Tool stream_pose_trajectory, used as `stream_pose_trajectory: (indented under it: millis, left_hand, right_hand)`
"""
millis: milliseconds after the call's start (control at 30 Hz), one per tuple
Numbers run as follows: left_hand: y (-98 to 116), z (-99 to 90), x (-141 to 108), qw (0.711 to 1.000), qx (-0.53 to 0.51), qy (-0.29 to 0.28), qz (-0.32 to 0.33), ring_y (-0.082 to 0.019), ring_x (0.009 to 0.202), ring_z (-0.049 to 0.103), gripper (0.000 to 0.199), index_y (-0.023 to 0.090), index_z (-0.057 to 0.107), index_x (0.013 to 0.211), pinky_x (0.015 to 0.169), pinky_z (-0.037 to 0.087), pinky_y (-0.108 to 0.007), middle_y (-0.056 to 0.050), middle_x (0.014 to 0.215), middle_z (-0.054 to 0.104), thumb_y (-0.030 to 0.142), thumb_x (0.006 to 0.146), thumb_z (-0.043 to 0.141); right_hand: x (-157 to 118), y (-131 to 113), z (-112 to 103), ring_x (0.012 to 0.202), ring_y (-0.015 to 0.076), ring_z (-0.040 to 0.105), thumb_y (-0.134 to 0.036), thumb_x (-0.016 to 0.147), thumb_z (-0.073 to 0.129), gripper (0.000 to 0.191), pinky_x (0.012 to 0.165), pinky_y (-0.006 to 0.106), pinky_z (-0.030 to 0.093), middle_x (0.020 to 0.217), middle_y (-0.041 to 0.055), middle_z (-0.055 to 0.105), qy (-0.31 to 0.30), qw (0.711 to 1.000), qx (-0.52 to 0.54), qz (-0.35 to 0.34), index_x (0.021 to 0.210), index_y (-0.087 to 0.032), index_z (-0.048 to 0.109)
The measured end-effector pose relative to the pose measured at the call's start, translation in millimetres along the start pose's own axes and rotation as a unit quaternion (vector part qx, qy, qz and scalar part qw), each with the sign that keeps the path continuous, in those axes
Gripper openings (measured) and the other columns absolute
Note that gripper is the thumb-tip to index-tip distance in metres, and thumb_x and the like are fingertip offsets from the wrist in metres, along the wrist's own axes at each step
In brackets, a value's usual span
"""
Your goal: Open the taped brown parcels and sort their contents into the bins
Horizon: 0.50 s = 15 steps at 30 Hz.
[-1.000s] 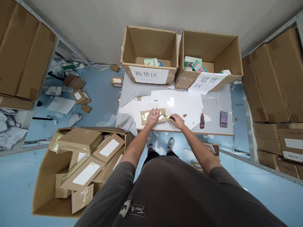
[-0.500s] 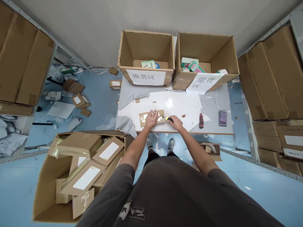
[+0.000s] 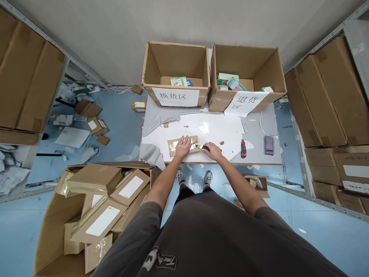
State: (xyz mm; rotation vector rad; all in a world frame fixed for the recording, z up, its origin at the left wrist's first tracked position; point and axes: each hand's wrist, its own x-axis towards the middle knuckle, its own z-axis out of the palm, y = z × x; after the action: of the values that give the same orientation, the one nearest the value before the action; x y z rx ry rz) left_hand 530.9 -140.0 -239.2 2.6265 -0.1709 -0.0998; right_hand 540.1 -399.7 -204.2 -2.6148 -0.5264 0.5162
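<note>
A small flat cardboard box (image 3: pixel 172 151) with a torn white label and shiny tape lies near the table's front edge. My left hand (image 3: pixel 182 147) rests flat on top of it, fingers stretched out. My right hand (image 3: pixel 213 151) is closed around a bladed tool (image 3: pixel 202 147) with a black and yellow handle. Its metal end touches the box's right part, close to my left fingertips; whether it is a knife or a scraper is too small to tell. Further right on the table lies a red and black utility knife (image 3: pixel 243 148).
Two open cartons, one on the left (image 3: pixel 175 102) and one on the right (image 3: pixel 216 104), stand at the table's back with product packs inside. A big carton of parcels (image 3: pixel 52 231) stands at lower left. Paper scraps and a blurred purple object (image 3: pixel 269 145) lie on the table (image 3: pixel 225 127).
The tool's metal end has shifted slightly and shows broader over the box's right part. My left hand stays on the box. The whole view has tilted a little.
</note>
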Motion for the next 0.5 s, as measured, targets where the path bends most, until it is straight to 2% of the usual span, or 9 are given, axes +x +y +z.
stream_pose_trajectory:
  millis: [200, 367, 500]
  left_hand:
    - [0.6, 1.6, 0.3, 1.000, -0.002, 0.000, -0.008, -0.036, 0.162, 0.045, 0.047, 0.022, 0.072, 0.145, 0.134, 0.038, -0.065, -0.014, 0.163, 0.061, 0.044, 0.113, 0.045]
    - [-1.6, 6.1, 0.9, 1.000, 0.000, -0.004, -0.012, -0.036, 0.163, 0.044, 0.046, 0.022, 0.073, 0.141, 0.134, 0.038, -0.065, -0.013, 0.162, 0.062, 0.045, 0.113, 0.045]
    - [-3.2, 7.5, 0.3, 1.000, 0.000, -0.007, -0.003, -0.036, 0.163, 0.043, 0.047, 0.021, 0.073, 0.142, 0.135, 0.037, -0.064, -0.014, 0.165, 0.059, 0.044, 0.113, 0.044]
  right_hand:
    - [12.0, -2.6, -4.6, 0.117, 0.0310, 0.063, -0.046, 0.113, 0.055, 0.030, 0.091, 0.037, 0.049, 0.122, 0.0126, 0.071, -0.005, 0.999, -0.032, -0.006, 0.130, -0.026, 0.070]
    - [25.8, 5.6, -11.0, 0.115, 0.0331, 0.061, -0.047, 0.113, 0.056, 0.033, 0.092, 0.040, 0.047, 0.124, 0.0153, 0.070, -0.019, 0.996, -0.074, -0.041, 0.130, -0.024, 0.072]
    - [34.2, 12.2, -12.5, 0.115, 0.0339, 0.060, -0.046, 0.113, 0.057, 0.033, 0.093, 0.041, 0.046, 0.124, 0.0157, 0.069, -0.018, 0.996, -0.067, -0.052, 0.131, -0.024, 0.073]
